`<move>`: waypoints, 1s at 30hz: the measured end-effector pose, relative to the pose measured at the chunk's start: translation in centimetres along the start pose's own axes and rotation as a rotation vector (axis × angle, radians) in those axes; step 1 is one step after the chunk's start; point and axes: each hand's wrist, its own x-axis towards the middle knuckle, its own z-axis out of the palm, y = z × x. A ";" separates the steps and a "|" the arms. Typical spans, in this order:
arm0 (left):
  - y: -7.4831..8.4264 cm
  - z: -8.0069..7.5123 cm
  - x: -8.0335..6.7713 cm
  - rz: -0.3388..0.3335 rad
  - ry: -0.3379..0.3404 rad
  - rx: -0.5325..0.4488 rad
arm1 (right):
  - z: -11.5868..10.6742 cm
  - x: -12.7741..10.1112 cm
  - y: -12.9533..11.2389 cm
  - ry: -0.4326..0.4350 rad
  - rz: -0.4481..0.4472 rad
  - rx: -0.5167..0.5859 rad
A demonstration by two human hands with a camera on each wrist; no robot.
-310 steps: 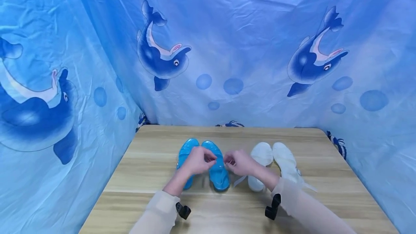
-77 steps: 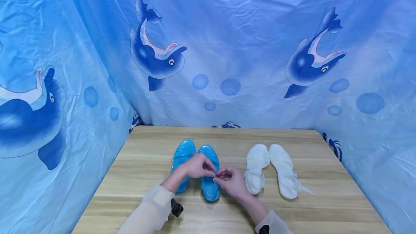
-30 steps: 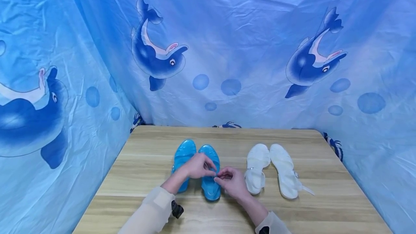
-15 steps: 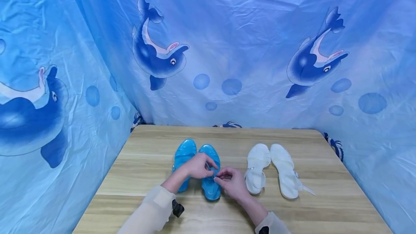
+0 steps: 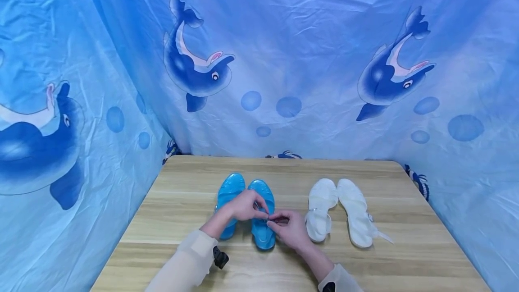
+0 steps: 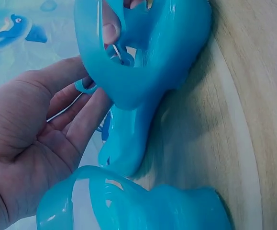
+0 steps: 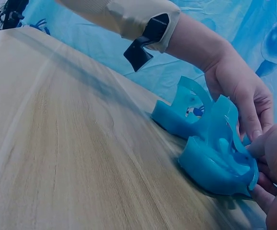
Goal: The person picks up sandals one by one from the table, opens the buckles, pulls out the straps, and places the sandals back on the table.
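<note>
Both hands are working the ankle strap on the right-hand blue jelly sandal point(image 5: 262, 220), which sits on the wooden table point(image 5: 182, 256) just left of the white pair. The left hand point(image 5: 243, 205) has its fingers curled in a narrow pinch on the strap, and the right hand point(image 5: 289, 228) pinches the other end from the side nearer the white sandals. I can't make out the buckle itself, it's tiny and mostly hidden by fingertips.

My take for doing this bit well: keep the sole flat on the table, hold the buckle side steady with one hand and feed the strap with the other, since soft jelly plastic probably flexes and springs away.

The other blue sandal point(image 5: 228, 197) lies touching it on the far side from the white ones, so it crowds the left hand a little. The white sandals point(image 5: 338, 211) sit near, one with a strap trailing loose. A dolphin-print curtain point(image 5: 284, 57) hangs behind the table.
</note>
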 end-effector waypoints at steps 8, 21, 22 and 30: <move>0.6 -0.2 0.1 0.038 -0.004 0.049 | 0.2 0.1 -0.1 0.030 -0.022 -0.033; 0.3 -0.4 -0.1 0.047 -0.016 0.074 | 0.1 0.1 0.1 0.027 -0.077 -0.091; 0.1 -0.4 -0.1 0.049 -0.013 0.064 | 0.1 0.2 0.1 0.029 -0.076 -0.090; -0.6 0.5 -0.2 0.059 0.022 -0.004 | 0.1 -0.2 0.4 0.044 -0.067 -0.079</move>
